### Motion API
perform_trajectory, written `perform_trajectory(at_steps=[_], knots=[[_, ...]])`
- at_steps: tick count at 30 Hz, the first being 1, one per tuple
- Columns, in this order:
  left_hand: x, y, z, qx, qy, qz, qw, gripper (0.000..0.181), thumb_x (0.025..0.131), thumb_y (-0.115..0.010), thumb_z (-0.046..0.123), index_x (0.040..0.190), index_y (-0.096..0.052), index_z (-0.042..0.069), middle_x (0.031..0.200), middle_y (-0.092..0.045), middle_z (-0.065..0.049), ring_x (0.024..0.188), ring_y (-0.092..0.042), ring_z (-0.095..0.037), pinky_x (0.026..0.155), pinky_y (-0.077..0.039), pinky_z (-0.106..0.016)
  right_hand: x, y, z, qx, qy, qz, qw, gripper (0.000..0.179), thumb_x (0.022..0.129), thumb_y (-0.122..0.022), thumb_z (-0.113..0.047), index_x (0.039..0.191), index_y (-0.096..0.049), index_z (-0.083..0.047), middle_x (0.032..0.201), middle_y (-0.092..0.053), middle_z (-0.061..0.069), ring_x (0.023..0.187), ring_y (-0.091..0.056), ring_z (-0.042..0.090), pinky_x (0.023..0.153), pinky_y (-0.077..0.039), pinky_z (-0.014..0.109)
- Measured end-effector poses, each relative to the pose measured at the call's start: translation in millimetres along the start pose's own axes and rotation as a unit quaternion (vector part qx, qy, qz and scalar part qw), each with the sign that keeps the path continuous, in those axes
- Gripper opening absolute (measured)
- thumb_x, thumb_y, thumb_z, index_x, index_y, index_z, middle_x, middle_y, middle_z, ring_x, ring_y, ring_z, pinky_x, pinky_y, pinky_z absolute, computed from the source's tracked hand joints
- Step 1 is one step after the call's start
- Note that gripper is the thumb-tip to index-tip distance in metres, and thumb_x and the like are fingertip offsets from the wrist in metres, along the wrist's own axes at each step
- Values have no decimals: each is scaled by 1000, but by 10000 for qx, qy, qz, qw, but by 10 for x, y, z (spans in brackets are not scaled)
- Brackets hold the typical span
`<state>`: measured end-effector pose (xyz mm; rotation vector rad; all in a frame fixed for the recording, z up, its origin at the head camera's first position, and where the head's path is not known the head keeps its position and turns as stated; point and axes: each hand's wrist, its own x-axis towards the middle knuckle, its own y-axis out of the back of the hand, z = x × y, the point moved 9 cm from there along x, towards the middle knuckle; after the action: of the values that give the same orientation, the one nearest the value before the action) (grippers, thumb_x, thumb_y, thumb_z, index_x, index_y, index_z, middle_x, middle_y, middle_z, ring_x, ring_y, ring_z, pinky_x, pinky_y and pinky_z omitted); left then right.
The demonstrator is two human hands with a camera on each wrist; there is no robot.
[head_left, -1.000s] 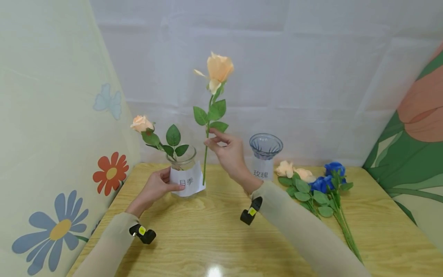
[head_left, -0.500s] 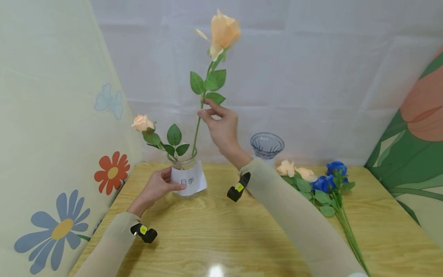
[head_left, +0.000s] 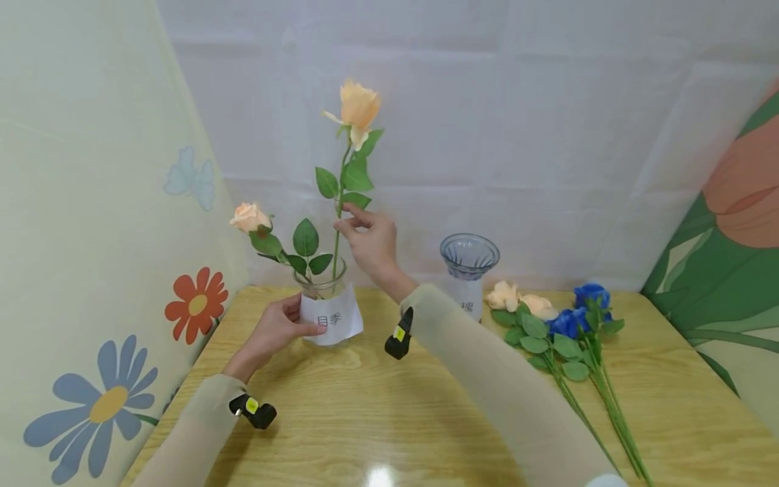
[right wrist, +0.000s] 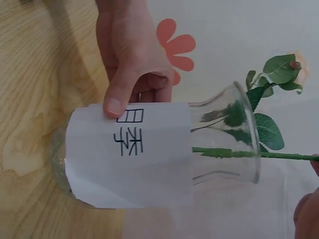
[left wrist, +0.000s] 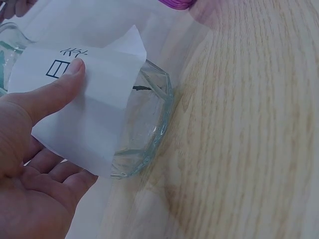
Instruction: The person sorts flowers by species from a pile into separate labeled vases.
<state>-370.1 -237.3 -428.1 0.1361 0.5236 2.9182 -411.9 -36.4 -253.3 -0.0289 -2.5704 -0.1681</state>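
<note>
My left hand (head_left: 274, 331) grips the lower part of a clear glass vase (head_left: 327, 291), thumb on its white paper label (left wrist: 99, 109) with handwritten characters. The vase stands upright on the table. Pinched between my right thumb and finger is the stem of a peach rose (head_left: 359, 107); this right hand (head_left: 374, 247) is above and right of the vase's mouth. In the right wrist view the green stem (right wrist: 224, 153) passes through the mouth into the neck; its lower end is hidden behind the label. A smaller peach rose (head_left: 249, 217) leans left in the same vase.
A bluish glass vase (head_left: 468, 254), also labelled, stands right of my right hand, partly behind the sleeve. Two peach roses (head_left: 504, 296) and blue roses (head_left: 569, 323) lie on the wooden table (head_left: 341, 419) at right. A white cloth (head_left: 548, 149) hangs behind.
My right hand first raised the peach rose and moved it left over the vase, then lowered it, so its stem now goes inside. The left hand has kept its hold on the vase.
</note>
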Motion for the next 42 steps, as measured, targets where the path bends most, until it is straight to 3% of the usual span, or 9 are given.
perform_trajectory(at_steps=[4,12,18,22,25,30,34,37,42], knots=[[5,-11,8,22,-32,-25,10000,85,86,-91,20,155,-47,0,146,-60,-20,131,-60,-36,106,-52,-44,-95,-80,121,-77,-113,-304,9994,31,94,-82,-11,124,-77,-5,99,-80,7,76,-74,14,40,-32,23],[11,-12,9,66,-12,-29,10000,85,86,-91,21,156,-47,1,148,-59,-20,132,-59,-36,107,-52,-46,-202,-190,256,-266,-207,-769,9965,33,94,-82,-12,125,-75,-3,118,-77,7,90,-76,9,45,-37,23],[21,-17,10,23,-16,-59,10000,84,86,-91,19,156,-47,0,147,-59,-21,132,-60,-36,106,-52,-44,-260,-205,340,-367,-457,-1007,9932,28,95,-81,-15,122,-77,-6,115,-78,5,94,-73,4,67,-53,17],[23,-14,11,48,-21,-62,10000,85,86,-90,19,156,-46,0,148,-58,-21,132,-59,-37,106,-52,-45,-322,-169,360,-966,-478,-1144,9876,22,95,-82,-21,114,-81,-10,91,-80,4,57,-50,-2,49,-42,17],[27,-11,7,88,-2,-48,9999,86,86,-90,19,156,-45,-2,148,-58,-22,133,-59,-37,107,-51,-46,-382,-91,361,-1309,-539,-1156,9832,19,95,-81,-24,109,-83,-11,74,-73,5,45,-30,7,41,-29,23],[44,2,-1,79,-14,-24,10000,86,86,-90,17,156,-45,-2,148,-58,-23,132,-59,-38,107,-51,-46,-499,152,343,-1424,-736,-1035,9816,19,96,-80,-26,109,-83,-11,93,-79,1,71,-64,11,65,-56,31],[57,10,-5,66,-26,-36,10000,85,86,-91,17,156,-46,-1,148,-58,-22,133,-58,-38,109,-50,-47,-663,357,354,-1317,-1047,-1339,9766,18,93,-82,-23,108,-83,-12,99,-80,-1,99,-72,19,90,-59,39],[51,13,-14,100,-5,-37,9999,85,85,-91,19,156,-47,0,149,-57,-21,135,-57,-38,110,-48,-49,-851,483,373,-1259,-1231,-1779,9682,17,91,-84,-20,106,-83,-11,90,-79,-3,89,-73,18,81,-60,37],[12,58,7,170,54,-9,9998,87,85,-91,20,157,-45,0,150,-56,-21,136,-56,-38,111,-47,-50,-1208,675,331,-1348,-816,-2563,9537,21,92,-83,-21,106,-82,-5,87,-79,-3,79,-72,12,70,-60,32]])
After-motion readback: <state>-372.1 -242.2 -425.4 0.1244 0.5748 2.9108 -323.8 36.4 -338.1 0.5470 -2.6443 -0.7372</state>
